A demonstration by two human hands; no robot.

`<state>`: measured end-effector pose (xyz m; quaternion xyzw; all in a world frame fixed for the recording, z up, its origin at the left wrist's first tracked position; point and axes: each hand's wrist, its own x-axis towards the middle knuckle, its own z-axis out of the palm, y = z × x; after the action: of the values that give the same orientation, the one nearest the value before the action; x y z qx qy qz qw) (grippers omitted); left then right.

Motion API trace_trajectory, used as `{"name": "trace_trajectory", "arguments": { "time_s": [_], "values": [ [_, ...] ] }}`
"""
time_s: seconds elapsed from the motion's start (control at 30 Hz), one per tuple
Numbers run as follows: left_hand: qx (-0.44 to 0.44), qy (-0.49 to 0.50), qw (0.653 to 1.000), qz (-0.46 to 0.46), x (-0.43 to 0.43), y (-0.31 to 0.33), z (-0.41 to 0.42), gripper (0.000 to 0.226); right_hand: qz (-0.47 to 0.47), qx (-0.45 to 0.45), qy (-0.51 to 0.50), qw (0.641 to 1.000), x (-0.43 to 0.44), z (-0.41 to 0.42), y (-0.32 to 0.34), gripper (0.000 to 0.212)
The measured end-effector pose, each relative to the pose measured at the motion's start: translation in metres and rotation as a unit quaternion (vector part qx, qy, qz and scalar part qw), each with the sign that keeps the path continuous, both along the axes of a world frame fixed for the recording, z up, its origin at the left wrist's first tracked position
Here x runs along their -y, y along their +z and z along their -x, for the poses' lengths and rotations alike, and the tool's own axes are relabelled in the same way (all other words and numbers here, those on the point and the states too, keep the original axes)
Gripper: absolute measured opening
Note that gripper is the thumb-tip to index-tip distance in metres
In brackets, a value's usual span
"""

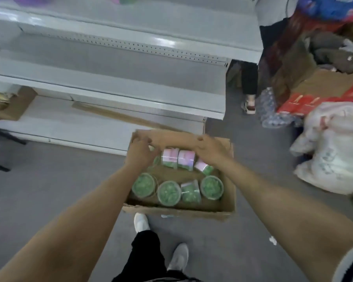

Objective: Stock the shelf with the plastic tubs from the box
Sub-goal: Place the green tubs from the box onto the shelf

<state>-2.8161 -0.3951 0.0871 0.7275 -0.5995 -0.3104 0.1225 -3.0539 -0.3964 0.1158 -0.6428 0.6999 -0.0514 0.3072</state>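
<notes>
Grey floor (49, 190) runs before white metal shelving (110, 82), whose bare tiers fill the frame from 9 to 12 o'clock. A cardboard box (181, 211) sits on the floor just below centre, touching the lowest shelf. It holds the plastic tubs (169, 193) of green contents: four along its near side, and pink-labelled ones on their sides at the far end. The left hand (140, 151) and right hand (210, 149) flank that far row, fingers curled. Blur hides whether they grip. White sacks (334, 159) lie at 3 o'clock.
</notes>
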Motion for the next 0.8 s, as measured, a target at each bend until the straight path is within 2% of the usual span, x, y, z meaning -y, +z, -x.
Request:
{"name": "trace_trajectory", "arguments": {
  "time_s": [0.03, 0.1, 0.23, 0.4, 0.63, 0.8],
  "values": [
    [0.002, 0.000, 1.000, -0.028, -0.005, -0.016, -0.003, 0.054, -0.018, 0.005, -0.004, 1.000, -0.007, 0.002, -0.017, 0.032],
    [-0.001, 0.002, 0.997, -0.078, -0.013, -0.045, -0.007, 0.058, -0.043, 0.005, -0.013, 0.999, -0.018, 0.005, -0.050, 0.027],
    [-0.007, 0.006, 0.991, -0.131, -0.023, -0.100, -0.020, 0.056, -0.138, 0.005, -0.033, 0.990, -0.030, 0.002, -0.111, 0.050],
    [0.027, 0.032, 0.976, -0.213, -0.030, -0.161, -0.039, 0.058, -0.230, 0.051, -0.035, 0.971, -0.024, -0.022, -0.170, 0.059],
    [0.018, 0.090, 0.953, -0.287, -0.037, -0.213, -0.047, 0.064, -0.254, 0.049, -0.044, 0.965, -0.002, -0.056, -0.219, 0.060],
    [0.053, 0.137, 0.937, -0.316, -0.033, -0.219, -0.045, 0.062, -0.302, -0.005, -0.003, 0.953, 0.010, -0.068, -0.240, 0.061]
  ]
}}
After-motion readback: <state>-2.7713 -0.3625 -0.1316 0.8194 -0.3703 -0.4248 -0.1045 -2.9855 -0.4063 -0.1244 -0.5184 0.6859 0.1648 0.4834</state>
